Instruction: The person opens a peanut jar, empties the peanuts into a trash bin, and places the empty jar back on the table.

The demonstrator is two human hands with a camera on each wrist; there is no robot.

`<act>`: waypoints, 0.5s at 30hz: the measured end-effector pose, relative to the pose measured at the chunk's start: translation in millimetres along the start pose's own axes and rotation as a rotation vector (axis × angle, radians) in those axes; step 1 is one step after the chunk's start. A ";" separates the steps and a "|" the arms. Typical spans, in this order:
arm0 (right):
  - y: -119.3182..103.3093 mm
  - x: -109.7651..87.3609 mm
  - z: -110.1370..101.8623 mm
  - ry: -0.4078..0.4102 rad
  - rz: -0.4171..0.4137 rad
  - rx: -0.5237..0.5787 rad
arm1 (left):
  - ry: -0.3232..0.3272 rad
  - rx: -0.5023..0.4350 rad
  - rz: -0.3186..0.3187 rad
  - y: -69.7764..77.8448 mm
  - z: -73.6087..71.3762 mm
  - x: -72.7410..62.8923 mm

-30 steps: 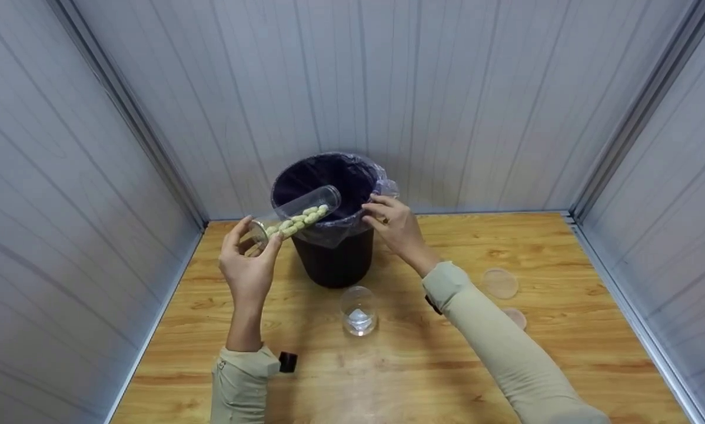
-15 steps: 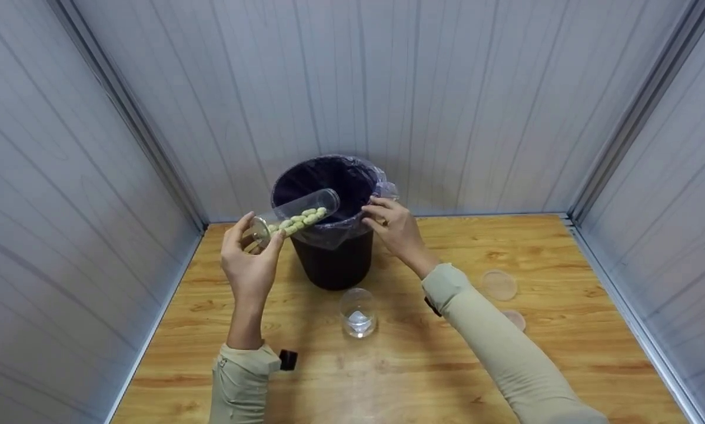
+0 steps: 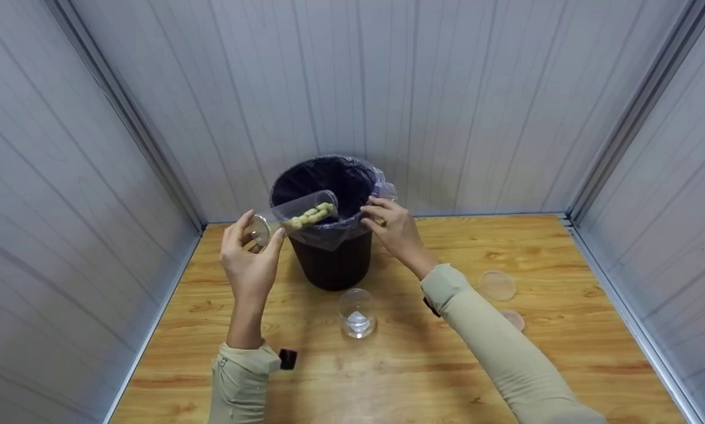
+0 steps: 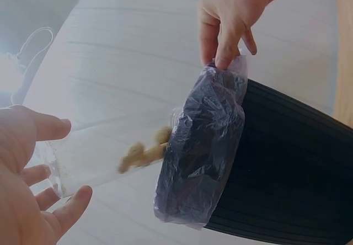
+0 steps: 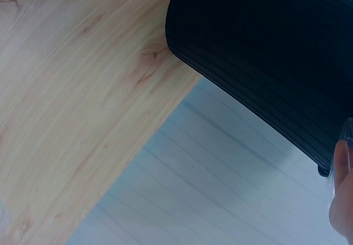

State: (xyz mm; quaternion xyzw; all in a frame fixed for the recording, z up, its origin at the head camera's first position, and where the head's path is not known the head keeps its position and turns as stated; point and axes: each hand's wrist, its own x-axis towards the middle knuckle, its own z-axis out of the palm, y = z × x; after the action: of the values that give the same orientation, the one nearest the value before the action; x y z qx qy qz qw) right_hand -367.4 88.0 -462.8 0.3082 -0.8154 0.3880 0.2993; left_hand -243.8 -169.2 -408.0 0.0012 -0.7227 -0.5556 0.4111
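My left hand (image 3: pixel 248 268) grips a clear plastic jar (image 3: pixel 291 211) near its base, thumb on one side and fingers on the other. The jar tilts over a black trash can (image 3: pixel 332 268), its mouth inside the rim. Several peanuts (image 4: pixel 138 155) lie along the jar's lower wall, bunched towards the mouth and blurred in the left wrist view. A thin translucent bag (image 4: pixel 201 151) lines the can and folds over its rim. At the right side of that rim, my right hand (image 3: pixel 395 228) pinches the bag between thumb and fingers.
In front of the can stands a clear cup (image 3: pixel 357 309) with a whitish piece inside. Two round translucent lids (image 3: pixel 497 285) lie to the right on the wooden surface (image 3: pixel 552 341), one partly behind my right sleeve (image 3: pixel 499 353). Pale panel walls (image 3: pixel 476 106) enclose the sides and back.
The peanuts have slid down the jar, away from its base and towards its mouth. My left hand has barely shifted, and my right hand keeps its place at the rim.
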 end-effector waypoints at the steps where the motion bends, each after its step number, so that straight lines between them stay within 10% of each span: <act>1: -0.1 -0.1 -0.2 -0.001 0.003 0.002 | 0.001 -0.002 -0.001 0.0 0.0 -0.2; 15: -1.4 -0.6 -7.9 -0.004 0.027 -0.020 | -0.019 -0.041 -0.030 6.0 2.6 -2.0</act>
State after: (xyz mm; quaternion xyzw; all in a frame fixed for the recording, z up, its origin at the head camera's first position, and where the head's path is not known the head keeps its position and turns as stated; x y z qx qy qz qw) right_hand -364.0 93.8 -458.6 0.2950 -0.8240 0.3831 0.2953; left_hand -241.3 -163.9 -404.4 -0.0018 -0.7148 -0.5765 0.3959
